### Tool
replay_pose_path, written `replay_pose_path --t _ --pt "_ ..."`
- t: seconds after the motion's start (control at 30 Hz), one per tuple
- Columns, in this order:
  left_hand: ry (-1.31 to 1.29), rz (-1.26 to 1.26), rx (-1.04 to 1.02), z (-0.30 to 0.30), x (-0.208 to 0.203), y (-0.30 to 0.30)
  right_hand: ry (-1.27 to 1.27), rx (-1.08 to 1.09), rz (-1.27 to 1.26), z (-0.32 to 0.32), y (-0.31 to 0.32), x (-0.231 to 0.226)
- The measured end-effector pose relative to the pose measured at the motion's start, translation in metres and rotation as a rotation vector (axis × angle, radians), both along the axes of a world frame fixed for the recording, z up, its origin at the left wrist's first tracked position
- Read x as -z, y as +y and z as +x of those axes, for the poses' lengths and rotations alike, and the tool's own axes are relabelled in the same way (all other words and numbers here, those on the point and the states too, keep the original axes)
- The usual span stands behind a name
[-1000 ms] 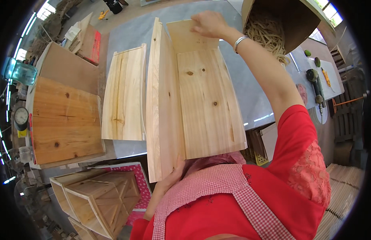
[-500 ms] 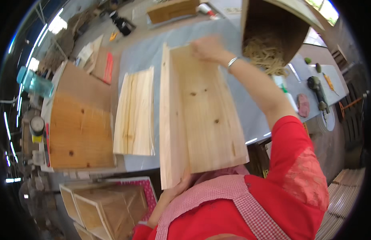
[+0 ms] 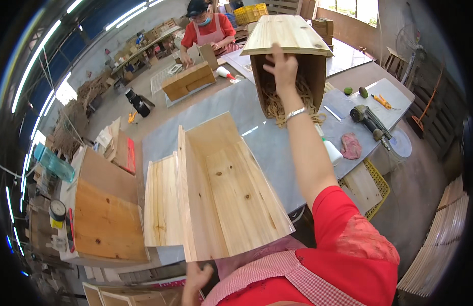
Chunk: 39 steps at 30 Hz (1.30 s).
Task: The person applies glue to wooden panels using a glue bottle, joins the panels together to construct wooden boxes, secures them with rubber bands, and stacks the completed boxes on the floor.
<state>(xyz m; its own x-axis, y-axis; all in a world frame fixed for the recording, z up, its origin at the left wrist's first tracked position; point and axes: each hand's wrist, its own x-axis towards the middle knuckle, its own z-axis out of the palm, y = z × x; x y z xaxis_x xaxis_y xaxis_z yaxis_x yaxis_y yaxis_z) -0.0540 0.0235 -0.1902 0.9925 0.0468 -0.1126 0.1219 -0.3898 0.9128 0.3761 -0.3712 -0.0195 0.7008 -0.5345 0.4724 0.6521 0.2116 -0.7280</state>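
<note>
A partly assembled pale wooden box (image 3: 236, 199), with a base, a tall left side and a far end board, lies on the table before me. Beyond it, my right hand (image 3: 283, 69) is raised with its fingers apart, in front of a wooden board (image 3: 285, 34) that lies on top of an open-fronted brown box (image 3: 315, 76). Tan rubber-band-like strips (image 3: 277, 104) fill the bottom of that brown box. Close to me, my left hand (image 3: 196, 278) is just below the near end of the wooden box's left side, thumb spread; whether it touches the wood I cannot tell.
Left of the wooden box lie a pale panel (image 3: 162, 201) and a large wooden crate (image 3: 111, 214). On the right are a power tool (image 3: 369, 122), a pink cloth (image 3: 351, 146) and a white bottle (image 3: 332, 152). A co-worker (image 3: 208, 30) stands across the room.
My right hand has left the far end of the wooden box and reached up to the board on the brown box. My left hand has come off the wooden box's near edge. The view has tilted upward.
</note>
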Motion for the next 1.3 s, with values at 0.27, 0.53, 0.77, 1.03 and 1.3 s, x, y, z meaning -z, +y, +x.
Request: replay_pose_path --t 0.27,0.53,0.77,1.03,1.3 --pt "-0.19 -0.224 -0.146 0.099 -0.092 0.038 -0.047 0.195 0.205 -0.007 -0.008 -0.036" --pt "-0.024 -0.107 -0.087 0.308 -0.133 0.025 0.058 0.253 -0.188 -0.178 -0.004 0.087" --pt "0.029 0.286 0.037 0.43 -0.107 0.014 0.335 0.229 -0.464 -0.343 0.0 0.152" --pt "-0.091 0.717 0.271 0.461 -0.088 -0.02 0.562 0.112 -0.625 -0.37 0.002 0.185" --pt "0.054 0.718 0.24 0.464 -0.09 -0.018 0.565 0.029 -0.708 -0.366 0.024 0.192"
